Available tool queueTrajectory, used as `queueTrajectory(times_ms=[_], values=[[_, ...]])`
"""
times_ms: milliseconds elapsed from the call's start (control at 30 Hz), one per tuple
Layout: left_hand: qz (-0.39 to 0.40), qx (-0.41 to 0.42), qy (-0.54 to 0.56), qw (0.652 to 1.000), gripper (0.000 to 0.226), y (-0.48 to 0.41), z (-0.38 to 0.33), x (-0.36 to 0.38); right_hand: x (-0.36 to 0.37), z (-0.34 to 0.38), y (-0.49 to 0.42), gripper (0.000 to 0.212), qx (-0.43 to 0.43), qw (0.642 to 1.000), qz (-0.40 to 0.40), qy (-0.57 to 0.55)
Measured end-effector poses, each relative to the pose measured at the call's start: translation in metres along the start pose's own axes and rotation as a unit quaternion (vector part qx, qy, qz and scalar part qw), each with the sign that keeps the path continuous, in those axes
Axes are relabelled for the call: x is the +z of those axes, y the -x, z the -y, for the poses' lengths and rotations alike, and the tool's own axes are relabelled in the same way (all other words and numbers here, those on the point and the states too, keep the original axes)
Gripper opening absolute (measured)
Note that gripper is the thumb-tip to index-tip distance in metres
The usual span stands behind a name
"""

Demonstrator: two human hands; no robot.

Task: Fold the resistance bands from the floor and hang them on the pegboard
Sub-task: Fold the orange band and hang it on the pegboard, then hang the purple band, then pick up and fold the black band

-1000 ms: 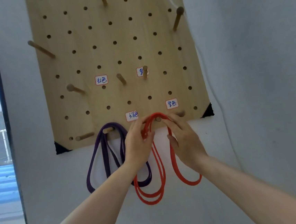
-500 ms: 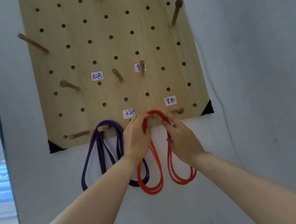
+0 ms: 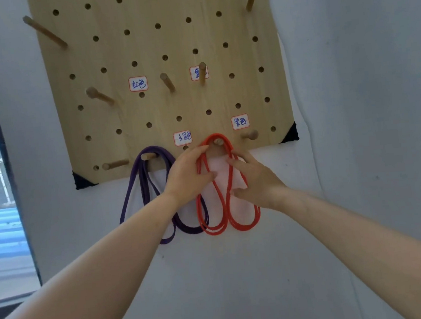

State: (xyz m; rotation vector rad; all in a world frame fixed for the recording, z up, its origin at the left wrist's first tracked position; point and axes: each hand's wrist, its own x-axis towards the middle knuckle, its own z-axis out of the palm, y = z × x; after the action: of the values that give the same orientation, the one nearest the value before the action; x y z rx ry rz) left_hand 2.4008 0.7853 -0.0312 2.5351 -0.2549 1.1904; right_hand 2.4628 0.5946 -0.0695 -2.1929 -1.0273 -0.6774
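- While the left hand (image 3: 188,177) curls its fingers (image 3: 199,150) round the left strands of the red resistance band (image 3: 244,226), the right hand (image 3: 256,180) holds the right strands between curled fingers and thumb.
- Both hands have slid down from the peg (image 3: 218,141). The band's top now rides over it, at the bottom edge of the pegboard (image 3: 142,50), right of centre.
- Its loops, uneven a second ago, are now drawn shorter and hang nearly level against the wall (image 3: 357,145).
- One peg leftward, the purple resistance band (image 3: 130,192) already hangs.
- Red looks hung, and I judge that letting go should finish it.
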Motion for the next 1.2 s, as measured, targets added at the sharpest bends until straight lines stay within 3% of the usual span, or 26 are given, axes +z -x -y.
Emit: queueTrajectory(times_ms=[233,367,533,667,767,900,1033,1200], values=[[0.021,-0.018,0.054,0.998,0.044,0.083,-0.015,-0.024,0.007,0.024,0.067,0.037,-0.041,0.993,-0.071,-0.085],[0.068,-0.045,0.107,0.991,0.030,0.165,-0.012,-0.020,0.031,0.035,0.125,0.019,-0.005,0.986,-0.027,-0.162],[0.182,-0.149,0.118,0.965,0.021,0.302,0.023,0.018,0.116,0.023,0.210,0.011,0.071,0.969,0.164,-0.171],[0.265,-0.260,0.099,0.923,0.021,0.413,0.051,0.057,0.190,0.014,0.278,0.014,0.093,0.921,0.359,-0.119],[0.317,-0.331,0.099,0.883,0.022,0.480,0.064,0.085,0.240,0.012,0.321,0.017,0.099,0.883,0.451,-0.084],[0.354,-0.390,0.105,0.844,0.021,0.556,0.068,0.118,0.299,0.008,0.378,0.022,0.127,0.832,0.537,-0.061],[0.426,-0.454,0.118,0.774,0.027,0.629,0.069,0.146,0.356,0.006,0.434,0.022,0.182,0.794,0.573,-0.086],[0.450,-0.518,0.031,0.726,0.043,0.708,0.060,0.169,0.423,0.009,0.509,0.040,0.252,0.747,0.606,-0.110]])
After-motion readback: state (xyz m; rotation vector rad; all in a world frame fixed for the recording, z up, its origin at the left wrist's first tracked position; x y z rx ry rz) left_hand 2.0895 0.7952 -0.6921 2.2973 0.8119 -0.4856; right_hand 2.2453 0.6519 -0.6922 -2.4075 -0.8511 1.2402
